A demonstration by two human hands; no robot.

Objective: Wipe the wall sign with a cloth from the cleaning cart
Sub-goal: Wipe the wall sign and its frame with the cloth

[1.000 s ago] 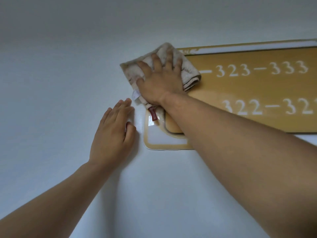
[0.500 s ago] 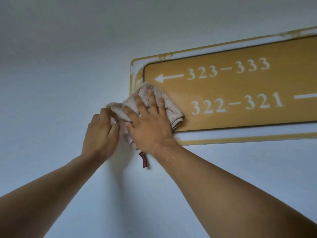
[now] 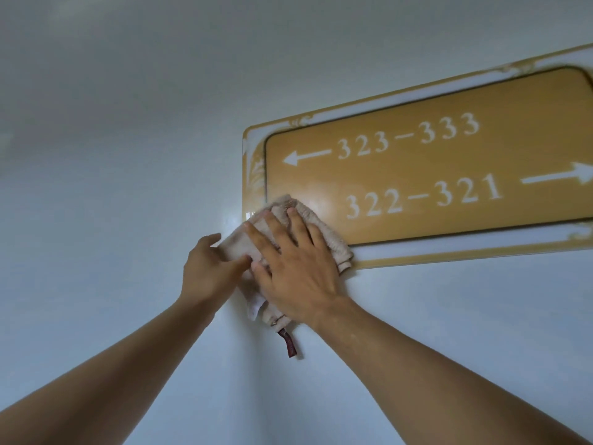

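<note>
Two hands now on the crumpled beige cloth point(image 3: 324, 234) at the gold rectangular wall sign's point(image 3: 426, 175) lower-left corner, where a second ago the left lay on the wall: right hand point(image 3: 296, 268) flat, fingers spread; left hand point(image 3: 208, 268) pinching its edge.

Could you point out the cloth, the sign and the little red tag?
cloth point(image 3: 324, 232), head view, folded upper edge.
sign point(image 3: 417, 175), head view, gold panel.
red tag point(image 3: 290, 343), head view, hanging strip.

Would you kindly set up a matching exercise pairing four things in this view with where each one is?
Things:
1. cloth
2. left hand
3. right hand
4. red tag

Places:
A. hanging below the cloth against the wall
B. spread flat on top of the cloth
C. over the sign's lower left corner
D. pinching the cloth's left edge

Pairs: 1-C, 2-D, 3-B, 4-A
</note>
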